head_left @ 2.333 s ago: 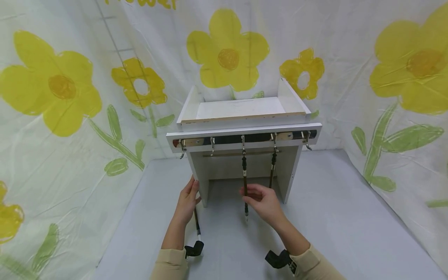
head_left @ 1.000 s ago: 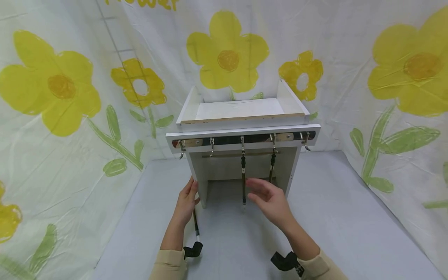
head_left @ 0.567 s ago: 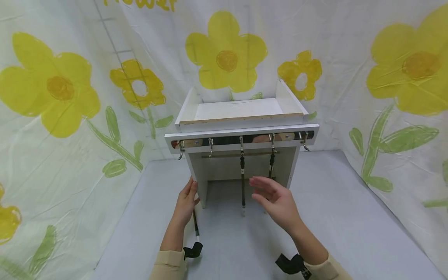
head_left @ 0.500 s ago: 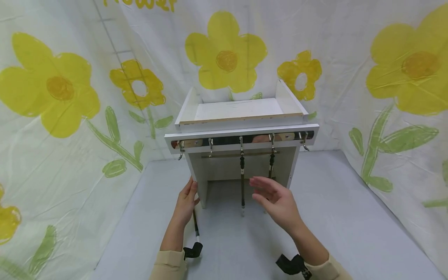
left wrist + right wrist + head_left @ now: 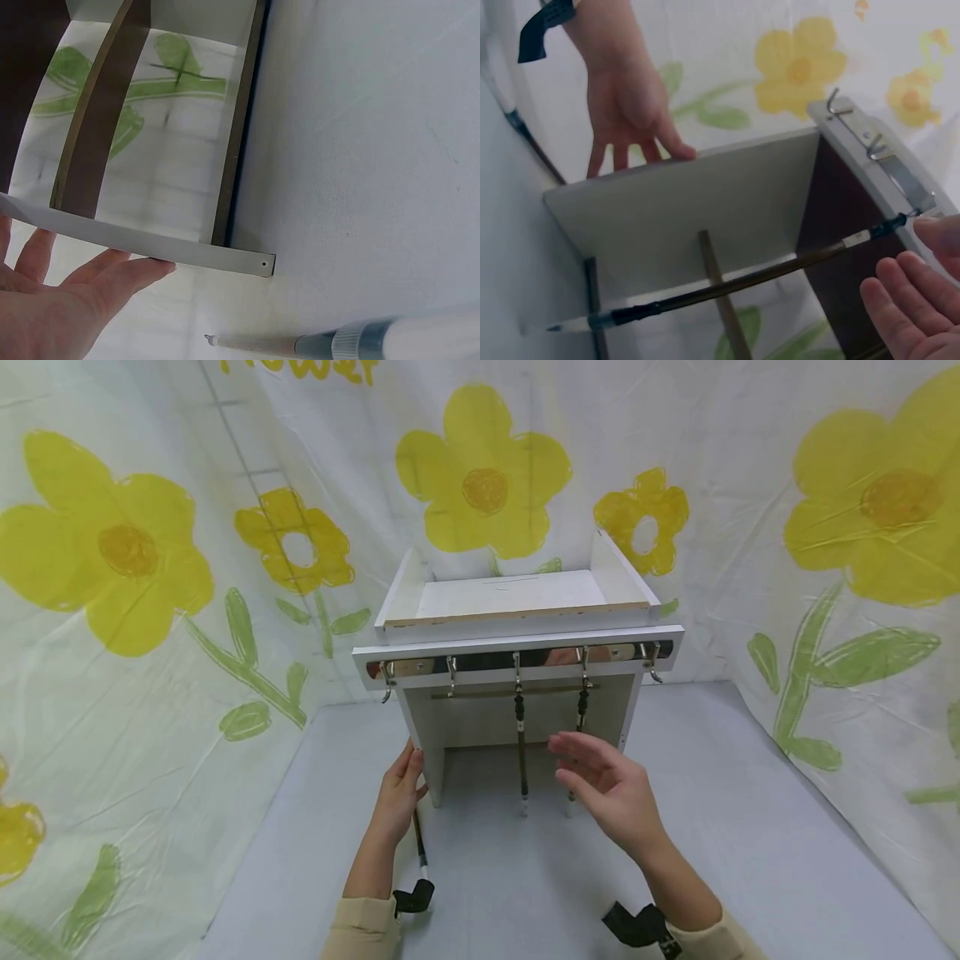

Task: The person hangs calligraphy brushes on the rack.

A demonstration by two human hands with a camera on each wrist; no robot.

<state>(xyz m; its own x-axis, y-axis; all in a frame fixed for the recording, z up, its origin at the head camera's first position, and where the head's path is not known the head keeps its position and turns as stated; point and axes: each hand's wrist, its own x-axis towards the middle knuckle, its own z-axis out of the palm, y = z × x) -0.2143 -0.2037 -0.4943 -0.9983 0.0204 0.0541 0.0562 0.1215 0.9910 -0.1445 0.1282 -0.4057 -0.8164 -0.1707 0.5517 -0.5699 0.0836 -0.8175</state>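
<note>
Head view: I see the middle brush (image 5: 521, 752) hanging near vertical, just left of the nearer right hand (image 5: 611, 781), another brush (image 5: 582, 703) partly behind that hand. Left wrist: I see the left hand (image 5: 52, 315) resting extended fingers on the side panel (image 5: 187, 253). Right wrist: I see loose fingers, gripping nothing, apart from the middle brush.

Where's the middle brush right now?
In the head view, the middle brush hangs from the middle hook on the front of the shelf, just left of the right hand.
</note>
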